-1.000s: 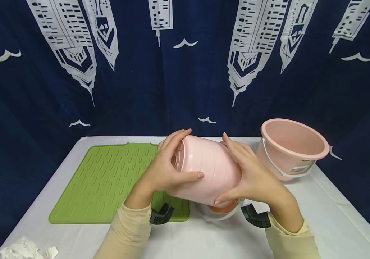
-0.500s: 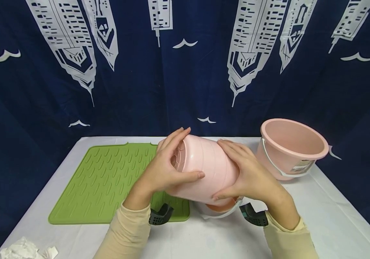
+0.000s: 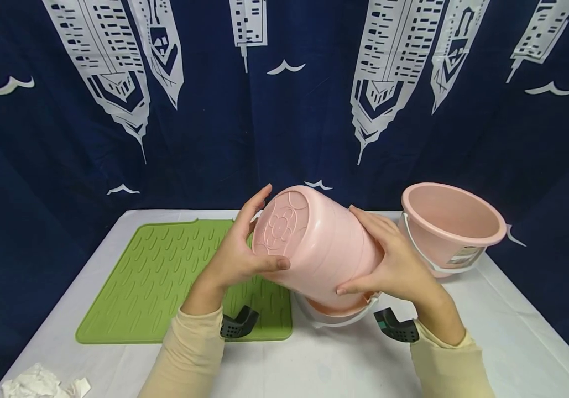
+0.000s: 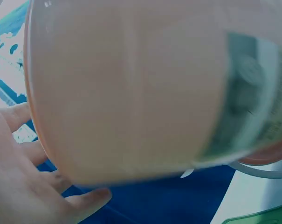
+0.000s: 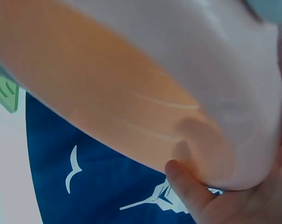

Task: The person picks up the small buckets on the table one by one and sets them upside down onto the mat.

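Observation:
A pale pink bucket (image 3: pixel 334 243) is held tilted over the table, its base with an embossed flower pattern turned up toward the left. My left hand (image 3: pixel 234 251) grips the base end, thumb on the near side and fingers round the far edge. Lower on the wall, toward the opening, my right hand (image 3: pixel 396 262) grips it with thumb and fingers spread. A white handle (image 3: pixel 346 320) hangs below the bucket. In the left wrist view a blurred label (image 4: pixel 245 93) shows on its wall. The right wrist view looks into its orange-lit inside (image 5: pixel 131 98).
A second pink bucket (image 3: pixel 426 246) with a white handle stands upright at the back right of the white table (image 3: pixel 344 370). A green ribbed mat (image 3: pixel 140 287) lies on the left. Crumpled white tissue (image 3: pixel 37 381) sits at the front left. A dark blue curtain (image 3: pixel 284 127) hangs behind.
Between half a second ago and now the bucket has turned, bringing its base more toward the head camera. My left hand has shifted a little left along the base; both hands keep their hold.

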Tool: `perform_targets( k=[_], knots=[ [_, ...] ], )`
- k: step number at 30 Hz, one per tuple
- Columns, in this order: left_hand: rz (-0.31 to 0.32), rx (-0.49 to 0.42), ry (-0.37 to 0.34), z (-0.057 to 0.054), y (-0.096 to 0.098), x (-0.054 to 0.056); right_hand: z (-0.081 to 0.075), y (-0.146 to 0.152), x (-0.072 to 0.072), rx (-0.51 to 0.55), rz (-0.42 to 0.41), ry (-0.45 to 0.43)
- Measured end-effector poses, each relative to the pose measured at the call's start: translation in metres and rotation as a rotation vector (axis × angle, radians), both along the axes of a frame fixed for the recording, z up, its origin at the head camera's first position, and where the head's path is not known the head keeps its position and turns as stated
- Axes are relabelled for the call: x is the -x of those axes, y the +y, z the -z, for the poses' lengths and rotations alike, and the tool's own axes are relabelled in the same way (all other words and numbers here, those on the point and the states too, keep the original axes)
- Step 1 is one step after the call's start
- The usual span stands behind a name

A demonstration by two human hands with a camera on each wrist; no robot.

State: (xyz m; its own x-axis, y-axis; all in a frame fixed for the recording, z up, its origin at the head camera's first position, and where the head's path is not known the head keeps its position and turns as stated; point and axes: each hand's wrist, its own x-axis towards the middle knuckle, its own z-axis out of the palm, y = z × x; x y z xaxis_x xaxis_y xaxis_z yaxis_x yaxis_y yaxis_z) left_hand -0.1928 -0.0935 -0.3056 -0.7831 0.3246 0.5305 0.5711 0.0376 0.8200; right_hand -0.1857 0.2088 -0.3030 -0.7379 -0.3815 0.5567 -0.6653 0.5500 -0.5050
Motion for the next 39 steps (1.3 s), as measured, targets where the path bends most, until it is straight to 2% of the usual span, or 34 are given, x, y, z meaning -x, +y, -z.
perform_targets(
  k=[6, 9, 13, 16, 19, 24, 28, 31, 33, 36, 39],
  knots=[
    [0.217, -0.188, 0.011, 0.007, 0.002, 0.008, 0.000, 0.004, 0.001, 0.145, -0.027, 0.007],
    [0.261, -0.254, -0.003, 0.008, 0.007, 0.008, 0.001, 0.004, 0.002, 0.196, -0.064, -0.016],
    [0.212, -0.284, -0.045, 0.010, 0.011, 0.006, 0.001, 0.003, 0.003, 0.210, -0.097, -0.081],
    [0.188, -0.296, -0.085, 0.010, 0.011, 0.005, 0.000, 0.001, 0.003, 0.181, -0.099, -0.115],
    [0.173, -0.296, -0.095, 0.009, 0.011, 0.004, -0.004, -0.003, 0.001, 0.165, -0.118, -0.132],
    [0.145, -0.273, -0.051, 0.007, 0.012, 0.003, -0.007, -0.004, 0.000, 0.159, -0.163, -0.132],
    [0.109, -0.240, -0.018, 0.005, 0.012, 0.001, -0.003, 0.000, 0.001, 0.114, -0.112, -0.095],
    [0.060, -0.177, 0.003, 0.003, 0.012, -0.001, -0.002, 0.003, 0.000, 0.105, -0.075, -0.068],
    [0.038, -0.130, 0.017, 0.002, 0.013, -0.003, -0.002, 0.003, -0.001, 0.136, -0.099, -0.060],
    [0.012, -0.062, 0.031, -0.001, 0.016, -0.007, -0.003, 0.001, -0.001, 0.214, -0.183, -0.060],
    [0.016, -0.036, 0.030, -0.002, 0.021, -0.010, -0.003, -0.001, -0.002, 0.274, -0.243, -0.073]
  ],
)
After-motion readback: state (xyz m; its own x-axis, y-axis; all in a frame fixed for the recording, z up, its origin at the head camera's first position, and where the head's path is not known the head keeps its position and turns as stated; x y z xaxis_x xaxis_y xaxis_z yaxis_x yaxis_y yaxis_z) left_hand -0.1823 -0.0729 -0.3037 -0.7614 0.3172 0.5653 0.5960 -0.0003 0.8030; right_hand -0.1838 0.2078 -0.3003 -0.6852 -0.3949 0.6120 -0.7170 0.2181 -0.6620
